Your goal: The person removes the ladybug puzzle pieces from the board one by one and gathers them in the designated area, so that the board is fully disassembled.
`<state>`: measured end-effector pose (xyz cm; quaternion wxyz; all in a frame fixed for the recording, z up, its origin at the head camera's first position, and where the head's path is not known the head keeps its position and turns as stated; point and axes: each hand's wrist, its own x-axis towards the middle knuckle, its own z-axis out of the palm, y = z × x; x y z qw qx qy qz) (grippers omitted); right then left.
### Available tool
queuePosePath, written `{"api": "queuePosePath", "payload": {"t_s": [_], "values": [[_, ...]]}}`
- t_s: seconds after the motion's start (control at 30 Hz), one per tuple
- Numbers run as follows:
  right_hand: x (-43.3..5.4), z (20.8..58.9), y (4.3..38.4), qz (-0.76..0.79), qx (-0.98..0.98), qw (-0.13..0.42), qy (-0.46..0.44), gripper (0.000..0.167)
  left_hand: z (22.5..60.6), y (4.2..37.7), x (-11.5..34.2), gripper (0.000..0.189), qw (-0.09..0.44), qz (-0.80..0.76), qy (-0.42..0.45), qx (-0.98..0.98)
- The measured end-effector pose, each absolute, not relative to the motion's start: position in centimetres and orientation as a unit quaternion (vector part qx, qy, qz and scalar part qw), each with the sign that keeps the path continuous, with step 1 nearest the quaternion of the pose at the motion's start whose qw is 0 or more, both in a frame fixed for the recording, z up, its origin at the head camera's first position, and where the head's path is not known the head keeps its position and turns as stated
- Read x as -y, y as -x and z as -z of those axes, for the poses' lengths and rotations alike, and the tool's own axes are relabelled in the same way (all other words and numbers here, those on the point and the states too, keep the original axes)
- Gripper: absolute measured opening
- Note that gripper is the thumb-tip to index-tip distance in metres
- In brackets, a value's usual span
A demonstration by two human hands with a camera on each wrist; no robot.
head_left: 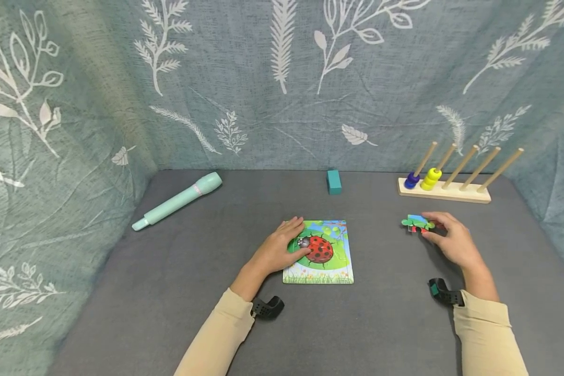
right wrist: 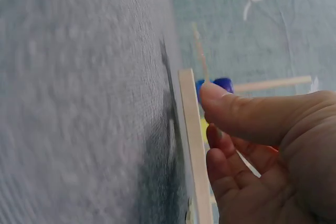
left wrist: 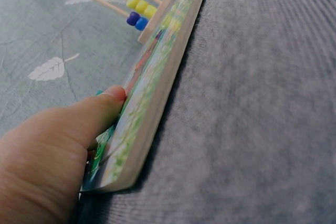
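Note:
A square ladybug puzzle board (head_left: pixel 333 263) lies flat on the grey table. My left hand (head_left: pixel 278 248) rests over its left side, with the fingers stretched toward the upper left edge and the thumb on the ladybug picture. In the left wrist view the thumb touches the top of the board. Farther right, my right hand (head_left: pixel 453 240) pinches a jigsaw piece (head_left: pixel 417 222) coloured green, blue and red, in front of the peg stacker. The right wrist view shows that piece edge-on as a thin strip (right wrist: pixel 200 56) between thumb and fingers.
Behind the right hand stands a wooden peg stacker (head_left: pixel 444 192) with blue and yellow beads on two pegs. A teal block (head_left: pixel 333 183) sits at the table's back edge. On the left lies a mint-green tube-shaped object (head_left: pixel 176 203). Patterned cloth (head_left: pixel 244 78) hangs behind.

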<state>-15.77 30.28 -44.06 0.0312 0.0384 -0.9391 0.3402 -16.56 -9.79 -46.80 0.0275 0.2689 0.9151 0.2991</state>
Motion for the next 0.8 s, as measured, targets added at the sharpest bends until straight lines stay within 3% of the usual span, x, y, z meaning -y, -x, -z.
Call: {"api": "queuePosePath", "payload": {"t_s": [0.8], "values": [[-31.2, 44.62, 15.59, -0.302, 0.952, 0.021, -0.047, 0.041, 46.67, 16.62, 9.79, 0.068, 0.036, -0.301, -0.266, -0.915]]}}
